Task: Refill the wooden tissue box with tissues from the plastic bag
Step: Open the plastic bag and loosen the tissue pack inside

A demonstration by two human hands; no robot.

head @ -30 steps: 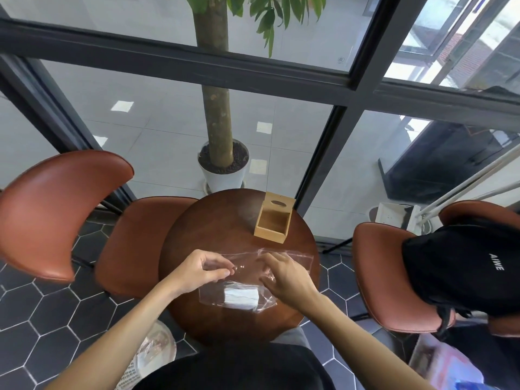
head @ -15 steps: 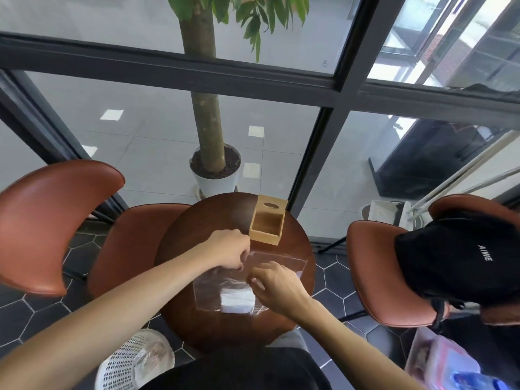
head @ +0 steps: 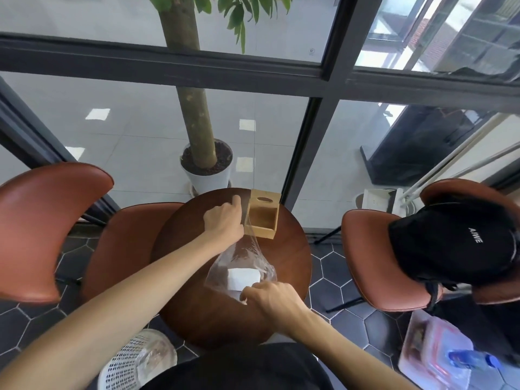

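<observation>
A clear plastic bag [head: 244, 257] stretches across the round wooden table [head: 287, 266], with a white stack of tissues [head: 243, 278] inside its near end. My left hand [head: 225, 219] grips the bag's far end, pulled up beside the wooden tissue box [head: 263, 218]. That box lies at the table's far edge with its open side facing up and nothing inside. My right hand [head: 271, 296] pinches the bag's near end, just below the tissues.
Brown leather chairs stand on the left [head: 42, 220] and right [head: 374, 257], the right one holding a black backpack [head: 453, 243]. A white mesh basket [head: 138, 361] sits on the floor near left. A potted tree [head: 206, 164] stands behind the glass.
My left hand has pulled the bag's far end up toward the wooden box, stretching the bag lengthwise. My right hand slid back to the bag's near end.
</observation>
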